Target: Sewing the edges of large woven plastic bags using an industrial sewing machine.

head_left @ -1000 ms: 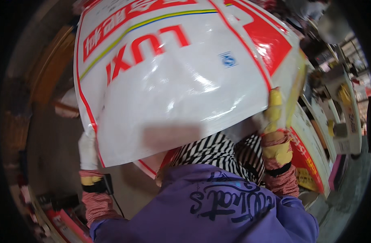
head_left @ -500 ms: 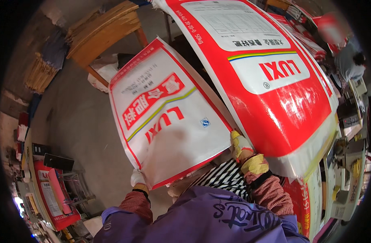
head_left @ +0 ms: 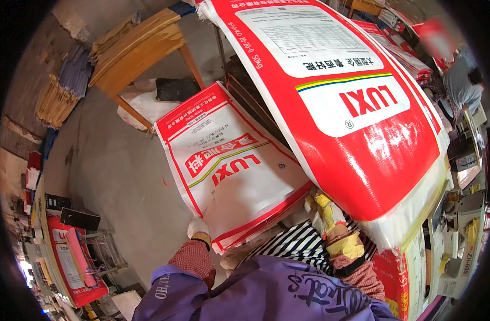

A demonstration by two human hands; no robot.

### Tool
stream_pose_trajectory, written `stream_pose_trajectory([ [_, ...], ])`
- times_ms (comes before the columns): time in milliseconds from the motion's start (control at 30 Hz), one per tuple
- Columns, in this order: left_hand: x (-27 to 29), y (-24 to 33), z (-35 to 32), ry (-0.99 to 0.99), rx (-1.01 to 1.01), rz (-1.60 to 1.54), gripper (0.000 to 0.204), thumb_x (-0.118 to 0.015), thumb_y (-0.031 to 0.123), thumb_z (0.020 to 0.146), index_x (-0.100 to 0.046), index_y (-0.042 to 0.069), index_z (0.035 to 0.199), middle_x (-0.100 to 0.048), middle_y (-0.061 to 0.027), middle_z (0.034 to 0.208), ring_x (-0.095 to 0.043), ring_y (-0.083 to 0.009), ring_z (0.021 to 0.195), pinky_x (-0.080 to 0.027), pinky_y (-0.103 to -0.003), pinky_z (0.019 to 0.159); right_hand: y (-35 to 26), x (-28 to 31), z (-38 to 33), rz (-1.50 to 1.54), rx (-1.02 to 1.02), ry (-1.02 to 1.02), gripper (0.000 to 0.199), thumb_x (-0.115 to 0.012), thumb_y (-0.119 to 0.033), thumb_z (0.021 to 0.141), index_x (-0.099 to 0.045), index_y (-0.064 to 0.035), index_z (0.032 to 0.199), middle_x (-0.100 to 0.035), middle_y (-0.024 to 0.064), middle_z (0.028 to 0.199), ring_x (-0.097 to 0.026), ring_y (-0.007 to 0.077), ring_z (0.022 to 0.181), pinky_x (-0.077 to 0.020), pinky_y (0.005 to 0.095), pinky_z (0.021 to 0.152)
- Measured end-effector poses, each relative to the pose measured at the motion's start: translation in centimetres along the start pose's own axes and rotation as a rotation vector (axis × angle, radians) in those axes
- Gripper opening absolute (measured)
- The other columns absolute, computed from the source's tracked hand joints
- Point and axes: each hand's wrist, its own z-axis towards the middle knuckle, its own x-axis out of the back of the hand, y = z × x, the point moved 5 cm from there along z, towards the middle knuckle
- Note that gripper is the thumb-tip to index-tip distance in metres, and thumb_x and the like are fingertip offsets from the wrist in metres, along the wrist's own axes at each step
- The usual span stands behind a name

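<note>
A white-and-red woven sack [head_left: 245,198] lies flat in front of me, printed side up, on other sacks whose layered edges show at its near side. My left hand [head_left: 198,227], in a white glove, is closed at the sack's near left edge; its fingertips are partly hidden. Just off the near right corner, my right hand [head_left: 325,214] wears a worn white-and-yellow glove. Its fingers point forward, apart, with nothing visible in them. A large pile of red-and-white sacks [head_left: 362,171] rises to the right, overlapping the lower sack's right side.
A wooden stand [head_left: 135,51] is at the far left, near bundled stacks [head_left: 58,99]. Sewing-type machines [head_left: 461,235] line the right side, where another person [head_left: 461,85] sits farther back. A table with red sacks [head_left: 68,262] stands at the lower left. Grey concrete floor [head_left: 116,176] lies between.
The white-and-red sack has gone from raised and tilted to lying flat, farther from me. My right hand has come away from its corner; my left hand has shifted slightly right with the edge.
</note>
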Motion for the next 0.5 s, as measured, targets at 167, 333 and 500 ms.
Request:
stream_pose_trajectory([
  [167, 3.1, 0.4, 2.0, 0.034, -0.004, -0.189, 0.026, -0.046, 0.026, 0.086, -0.063, 0.008, 0.094, -0.063, -0.0183, 0.094, -0.059, -0.0376, 0.091, -0.047, -0.044, 0.076, -1.9, -2.3, -8.1, 0.080, -0.180, -0.087, 0.037, -0.061, -0.008, 0.081, -0.048, -0.0004, 0.115, -0.053, 0.0140, 0.111, -0.055, 0.0309, 0.100, -0.0478, 0.0429, 0.086],
  [333, 4.3, 3.3, 1.8, -0.249, 0.000, 0.134, 0.057, -0.061, 0.042, 0.073, -0.056, 0.002, 0.113, -0.047, -0.0231, 0.124, -0.050, -0.0324, 0.111, -0.044, -0.042, 0.086, -4.4, -0.7, -13.8, -0.102, -0.228, -0.243, 0.036, -0.053, -0.005, 0.087, -0.046, 0.0072, 0.120, -0.054, 0.0151, 0.113, -0.056, 0.0257, 0.102, -0.0480, 0.0351, 0.088],
  [500, 14.5, 12.7, -3.8, 0.475, -0.667, -0.258, 0.044, -0.061, 0.022, 0.079, -0.051, 0.001, 0.117, -0.047, -0.0212, 0.117, -0.048, -0.0317, 0.108, -0.039, -0.042, 0.093, -7.7, 2.7, -17.4, -0.274, -0.029, -0.154, 0.022, -0.054, -0.008, 0.085, -0.059, 0.0052, 0.101, -0.063, 0.0141, 0.093, -0.063, 0.0204, 0.082, -0.0500, 0.0298, 0.076],
])
